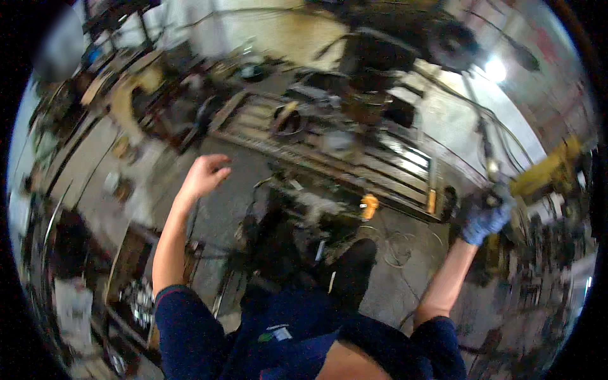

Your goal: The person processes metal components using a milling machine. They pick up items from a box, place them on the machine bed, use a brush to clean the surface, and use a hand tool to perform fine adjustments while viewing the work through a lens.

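My bare left hand [209, 176] hangs in the air left of the machine table, its fingers loosely bent and the thumb apart, with nothing visible in it. Out to the right, my right hand [484, 218] wears a blue glove and is blurred. It is up against dark machine parts below a pale joint [493, 167]; its fingers cannot be made out, nor whether they grip anything. Between my arms stretches the slotted metal machine table [272, 147]. A dark ring-shaped part [289, 120] lies on it, beside a dark upright machine head [373, 76].
An orange-yellow object [368, 206] sits at the table's near edge. A yellow-handled tool [432, 201] rests at its right end. Thin cable [399, 248] loops over the floor. At lower left stands a box of metal parts [136, 303]. A yellow beam [548, 166] juts in at right.
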`<state>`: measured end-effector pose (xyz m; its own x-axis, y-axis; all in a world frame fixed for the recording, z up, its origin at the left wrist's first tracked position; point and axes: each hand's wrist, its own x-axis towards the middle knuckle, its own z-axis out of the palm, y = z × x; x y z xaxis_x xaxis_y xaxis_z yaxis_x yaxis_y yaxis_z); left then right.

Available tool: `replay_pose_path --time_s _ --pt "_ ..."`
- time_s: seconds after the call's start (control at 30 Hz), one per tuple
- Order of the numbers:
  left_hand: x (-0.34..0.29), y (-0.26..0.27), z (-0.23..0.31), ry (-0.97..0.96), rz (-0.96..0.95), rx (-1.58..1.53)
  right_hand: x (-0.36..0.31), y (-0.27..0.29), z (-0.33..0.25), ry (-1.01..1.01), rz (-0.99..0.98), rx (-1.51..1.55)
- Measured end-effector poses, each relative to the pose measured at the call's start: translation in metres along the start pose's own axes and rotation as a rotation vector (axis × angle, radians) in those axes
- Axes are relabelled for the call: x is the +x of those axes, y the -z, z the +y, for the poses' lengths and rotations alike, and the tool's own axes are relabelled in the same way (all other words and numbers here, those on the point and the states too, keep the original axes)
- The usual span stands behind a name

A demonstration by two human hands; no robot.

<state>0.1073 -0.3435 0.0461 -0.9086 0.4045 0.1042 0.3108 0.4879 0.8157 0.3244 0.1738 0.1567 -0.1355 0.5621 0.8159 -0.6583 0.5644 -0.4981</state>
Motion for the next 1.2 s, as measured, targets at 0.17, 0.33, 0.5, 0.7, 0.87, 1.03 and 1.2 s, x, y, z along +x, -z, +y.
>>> replay_pose_path --time_s 0.17,0.33,0.5,0.7,0.87,1.03,1.2 --pt "-0.103 0.092 -0.069 0.306 0.204 0.118 0.029 0.04 0.001 -0.239 -0.058 0.309" --pt "-0.261 0.168 -0.132 0.727 0.542 0.399 0.022 0.01 -0.021 0.295 -0.046 -0.904" --pt "-0.353 0.156 -0.169 0.98 0.71 0.362 0.049 0.011 -0.016 0.895 -0.019 -0.979" --pt "-0.353 0.13 -0.202 1.237 0.64 0.792 0.079 0.024 -0.01 -0.028 -0.051 0.26" --pt "-0.343 0.121 -0.226 1.246 0.43 0.941 0.11 0.042 -0.013 -0.557 -0.306 1.299" --pt "-0.336 0.119 -0.23 1.13 0.504 0.941 0.14 0.018 -0.026 -0.078 -0.198 0.476" --pt "-0.334 0.125 -0.236 1.049 0.579 0.89 0.148 -0.023 -0.069 0.119 -0.15 0.109"
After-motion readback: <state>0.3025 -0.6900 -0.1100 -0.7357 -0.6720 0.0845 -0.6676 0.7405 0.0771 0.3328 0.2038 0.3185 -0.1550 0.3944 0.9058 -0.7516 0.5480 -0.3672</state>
